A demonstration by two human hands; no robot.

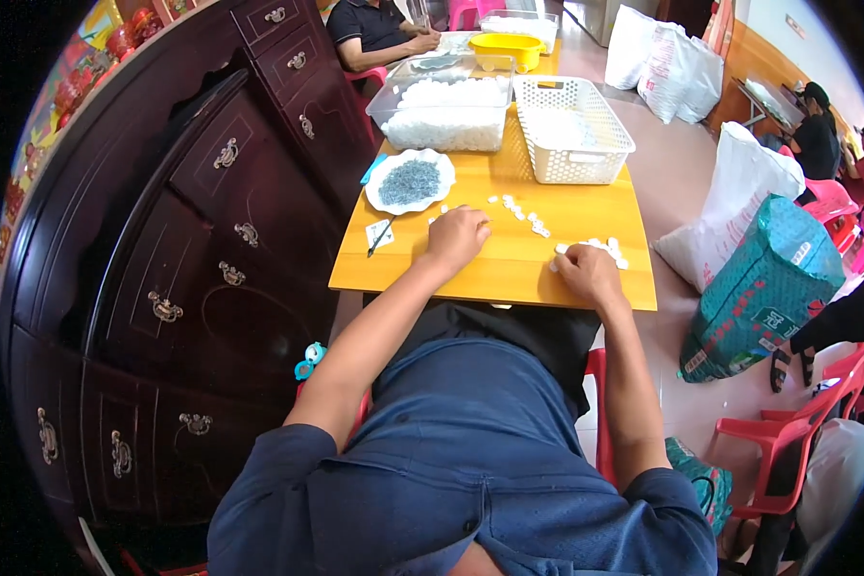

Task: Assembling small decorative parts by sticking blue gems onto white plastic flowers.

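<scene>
The right hand (588, 272) is resting on the near right of the table (509, 278), its fingers curling down onto a small cluster of white pieces (605, 248) lying just beyond its fingertips. The left hand (458, 237) is sitting knuckles-up, fingers folded together; whether it is gripping anything I cannot tell. A loose row of pieces (523, 213) is trailing between the two hands, just right of the left one.

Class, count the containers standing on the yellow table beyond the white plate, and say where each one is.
4: a clear tub of white pieces behind the plate, a white basket to its right, a yellow basin and a clear box at the far end. Others may be hidden.
</scene>
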